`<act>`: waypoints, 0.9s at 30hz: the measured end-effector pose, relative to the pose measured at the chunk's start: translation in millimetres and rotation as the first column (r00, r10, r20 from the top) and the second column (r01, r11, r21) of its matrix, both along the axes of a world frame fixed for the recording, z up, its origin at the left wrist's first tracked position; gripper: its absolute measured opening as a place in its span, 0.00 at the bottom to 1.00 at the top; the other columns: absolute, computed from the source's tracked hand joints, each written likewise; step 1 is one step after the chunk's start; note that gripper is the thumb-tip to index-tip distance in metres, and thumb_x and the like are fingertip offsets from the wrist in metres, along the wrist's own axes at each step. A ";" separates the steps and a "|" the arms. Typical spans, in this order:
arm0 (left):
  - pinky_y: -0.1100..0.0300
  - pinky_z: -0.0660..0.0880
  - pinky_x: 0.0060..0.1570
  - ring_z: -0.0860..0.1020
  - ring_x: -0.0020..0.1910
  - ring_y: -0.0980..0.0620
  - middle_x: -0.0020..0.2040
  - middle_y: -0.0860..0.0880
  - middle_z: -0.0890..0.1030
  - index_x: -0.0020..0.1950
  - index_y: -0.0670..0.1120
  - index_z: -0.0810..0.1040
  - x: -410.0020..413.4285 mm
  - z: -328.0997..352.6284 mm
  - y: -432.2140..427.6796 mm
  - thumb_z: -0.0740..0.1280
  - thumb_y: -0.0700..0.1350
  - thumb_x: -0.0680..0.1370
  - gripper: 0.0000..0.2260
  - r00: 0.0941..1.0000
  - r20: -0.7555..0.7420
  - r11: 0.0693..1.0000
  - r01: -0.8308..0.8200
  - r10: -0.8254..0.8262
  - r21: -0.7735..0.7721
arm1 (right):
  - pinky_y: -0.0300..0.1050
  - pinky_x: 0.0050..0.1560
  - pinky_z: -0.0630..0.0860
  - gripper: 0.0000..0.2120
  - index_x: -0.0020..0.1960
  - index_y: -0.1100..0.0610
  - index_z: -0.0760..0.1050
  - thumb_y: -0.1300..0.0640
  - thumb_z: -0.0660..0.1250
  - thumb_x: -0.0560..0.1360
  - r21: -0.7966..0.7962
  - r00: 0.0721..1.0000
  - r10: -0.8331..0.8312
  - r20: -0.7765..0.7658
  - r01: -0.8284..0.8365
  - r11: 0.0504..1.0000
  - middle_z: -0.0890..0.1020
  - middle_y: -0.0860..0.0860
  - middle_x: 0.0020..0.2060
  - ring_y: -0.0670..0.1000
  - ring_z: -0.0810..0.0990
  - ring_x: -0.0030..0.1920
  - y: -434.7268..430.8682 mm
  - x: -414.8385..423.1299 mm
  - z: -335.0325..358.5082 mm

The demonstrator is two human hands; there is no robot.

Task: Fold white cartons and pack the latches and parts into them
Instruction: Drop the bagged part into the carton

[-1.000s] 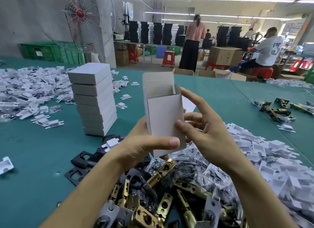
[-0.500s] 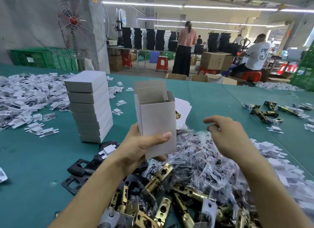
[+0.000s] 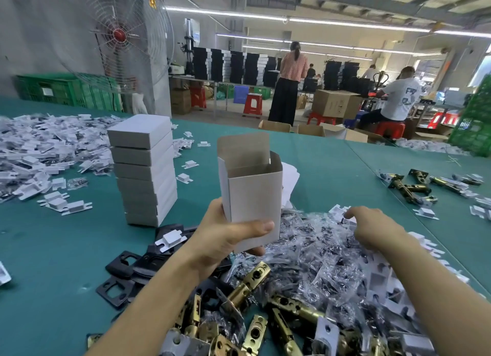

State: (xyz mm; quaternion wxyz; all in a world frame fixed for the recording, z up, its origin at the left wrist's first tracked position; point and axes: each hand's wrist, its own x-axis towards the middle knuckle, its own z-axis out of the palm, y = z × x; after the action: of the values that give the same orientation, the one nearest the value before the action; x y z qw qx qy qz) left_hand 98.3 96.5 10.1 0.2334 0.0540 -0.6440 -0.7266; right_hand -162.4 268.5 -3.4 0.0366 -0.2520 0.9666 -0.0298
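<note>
Nearest the camera, a heap of brass-coloured metal door latches [image 3: 248, 281] lies on the teal-covered bench [image 3: 53, 249]. It is mixed with small clear plastic bags of dark parts [image 3: 318, 252]. Flat black metal plates with square holes [image 3: 123, 266] lie just left of the heap.

Above the heap, the left hand [image 3: 225, 238] grips a white cardboard carton [image 3: 252, 193] near its bottom, thumb across the front wall. The carton is plain, with crisp folded edges. Its top is open: the lid flap stands up at the back and a short side flap rises at the right, showing a pale grey inside. The right hand [image 3: 372, 228] is apart from the carton, palm down, fingers bent, fingertips among the bags. Whether it pinches anything cannot be told.

A second ago both hands were at the carton, with the right one's fingers on its right wall. That hand has since let go and dropped to the bags, while the left hand keeps its grip.

The carton stands roughly upright, long axis vertical, open mouth pointing up and front wall facing the camera.

Just behind it lie flat white carton blanks [image 3: 291, 177]. Farther left stands a stack of closed white cartons [image 3: 144, 169], and beyond that a wide scatter of small white plastic pieces [image 3: 34, 148].
</note>
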 end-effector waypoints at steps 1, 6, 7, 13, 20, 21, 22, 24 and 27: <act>0.55 0.79 0.34 0.83 0.44 0.47 0.46 0.44 0.84 0.51 0.44 0.85 0.2 -0.4 0.3 0.77 0.38 0.67 0.13 1.000 -0.006 1.000 0.010 -0.010 -0.023 | 0.48 0.47 0.74 0.29 0.69 0.47 0.72 0.69 0.56 0.73 -0.010 1.000 -0.009 -0.024 0.009 1.000 0.76 0.56 0.65 0.58 0.78 0.58 0.2 0.7 0.1; 0.52 0.81 0.39 0.82 0.44 0.47 0.46 0.45 0.82 0.53 0.46 0.83 0.0 -1.3 1.2 0.80 0.41 0.65 0.18 0.995 -0.075 0.994 0.052 -0.059 -0.096 | 0.50 0.46 0.75 0.21 0.63 0.51 0.77 0.67 0.59 0.75 -0.026 0.998 -0.043 -0.055 0.042 0.999 0.76 0.58 0.61 0.60 0.79 0.53 -0.2 1.1 5.3; 0.52 0.82 0.41 0.81 0.45 0.48 0.46 0.46 0.81 0.53 0.47 0.83 0.5 -1.1 1.0 0.80 0.42 0.64 0.19 0.994 -0.094 0.992 0.053 -0.064 -0.111 | 0.51 0.47 0.75 0.18 0.61 0.52 0.77 0.66 0.59 0.76 -0.012 0.998 -0.040 -0.053 0.040 0.999 0.77 0.58 0.59 0.61 0.79 0.51 -0.7 1.1 6.5; 0.57 0.81 0.47 0.80 0.47 0.54 0.45 0.51 0.79 0.52 0.56 0.81 1.8 -3.0 -0.6 0.80 0.47 0.62 0.21 0.992 -0.117 0.987 0.025 -0.044 -0.161 | 0.53 0.56 0.77 0.17 0.63 0.58 0.77 0.64 0.57 0.77 0.078 1.000 -0.010 0.002 0.010 0.997 0.78 0.60 0.58 0.62 0.80 0.54 -3.5 5.7 5.0; 0.48 0.80 0.51 0.79 0.46 0.56 0.44 0.54 0.78 0.51 0.63 0.81 -2.2 -4.0 -0.4 0.79 0.49 0.61 0.21 0.993 -0.115 0.986 -0.005 -0.015 -0.167 | 0.55 0.56 0.74 0.11 0.61 0.52 0.78 0.53 0.63 0.81 -0.233 0.994 -0.059 -0.096 0.035 0.972 0.75 0.63 0.59 0.65 0.79 0.53 -4.9 19.0 24.6; 0.53 0.79 0.50 0.79 0.46 0.58 0.44 0.56 0.78 0.52 0.64 0.80 -2.9 -4.2 -0.5 0.79 0.48 0.62 0.22 0.993 -0.116 0.985 -0.014 -0.006 -0.174 | 0.55 0.55 0.76 0.11 0.59 0.51 0.79 0.50 0.64 0.81 -0.322 0.990 -0.050 -0.129 0.006 0.947 0.78 0.61 0.57 0.64 0.79 0.52 -6.1 27.1 32.5; 0.57 0.79 0.49 0.79 0.47 0.60 0.45 0.58 0.79 0.54 0.64 0.80 -3.8 -4.7 -1.1 0.80 0.47 0.63 0.24 0.993 -0.117 0.983 -0.028 0.007 -0.180 | 0.56 0.55 0.77 0.11 0.57 0.50 0.80 0.47 0.65 0.80 -0.418 0.987 -0.026 -0.161 -0.044 0.908 0.81 0.59 0.54 0.63 0.80 0.50 -7.9 37.7 41.8; 0.64 0.78 0.49 0.80 0.52 0.63 0.52 0.63 0.82 0.63 0.61 0.76 -5.5 -6.9 -2.7 0.80 0.41 0.65 0.30 0.993 -0.117 0.977 -0.056 0.032 -0.204 | 0.57 0.52 0.80 0.08 0.49 0.46 0.82 0.43 0.69 0.76 -0.647 0.980 0.064 -0.188 -0.173 0.743 0.85 0.51 0.44 0.58 0.82 0.46 -13.0 66.5 64.6; 0.68 0.76 0.47 0.79 0.51 0.65 0.52 0.65 0.81 0.67 0.54 0.72 -6.5 -9.5 -3.5 0.78 0.39 0.66 0.32 0.995 -0.091 0.975 -0.065 0.047 -0.211 | 0.46 0.46 0.82 0.06 0.45 0.42 0.80 0.42 0.70 0.71 -0.862 0.913 0.309 -0.266 -0.368 0.349 0.84 0.42 0.39 0.45 0.84 0.40 -21.1 116.4 100.3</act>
State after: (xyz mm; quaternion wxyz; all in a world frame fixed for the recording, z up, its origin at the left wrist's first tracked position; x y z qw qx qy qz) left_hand 91.8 92.9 0.6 0.2855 0.0158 -0.7059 -0.6480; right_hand -46.0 247.4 96.9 -0.1250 -0.4265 0.7265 -0.5241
